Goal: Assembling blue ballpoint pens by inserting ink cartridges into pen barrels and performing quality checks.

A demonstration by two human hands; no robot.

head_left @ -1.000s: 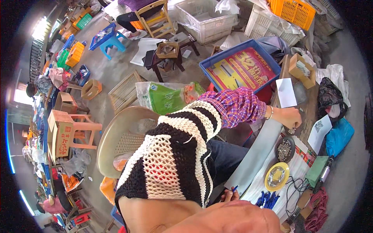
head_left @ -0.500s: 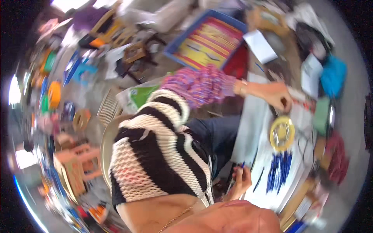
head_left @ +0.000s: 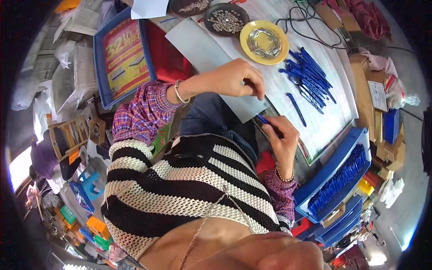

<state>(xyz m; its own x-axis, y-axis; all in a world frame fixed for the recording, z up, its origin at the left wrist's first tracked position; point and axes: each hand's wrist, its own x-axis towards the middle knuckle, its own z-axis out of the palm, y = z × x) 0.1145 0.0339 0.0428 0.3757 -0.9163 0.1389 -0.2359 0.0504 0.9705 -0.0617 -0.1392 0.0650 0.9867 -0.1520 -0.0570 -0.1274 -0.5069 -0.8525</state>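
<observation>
My right hand (head_left: 282, 137) grips a slim blue pen (head_left: 262, 119), its end pointing up and left out of my fingers. Just above and left of it, my left hand (head_left: 238, 78) is closed in a pinch, fingertips down; anything between them is too small to make out. On the white-covered table (head_left: 288, 132) lies a loose heap of blue pens (head_left: 308, 74), with a single pen (head_left: 296, 109) apart from it, nearer my right hand. Beyond my hands, a yellow dish (head_left: 283, 42) holds slender silvery pieces, and a dark bowl (head_left: 225, 34) holds small, pale, shiny bits.
A blue tray (head_left: 362, 135) packed with blue pens stands at right, by my right forearm. Black cable (head_left: 310, 18) loops across the table's far side. Cardboard boxes (head_left: 364, 99) line the right edge. Left of my left arm is a blue tray (head_left: 100, 74) with a printed sheet inside.
The view has turned and steadied. My left hand, earlier stretched far out beside the yellow dish, has come back near my right hand. The right hand still holds a blue pen.
</observation>
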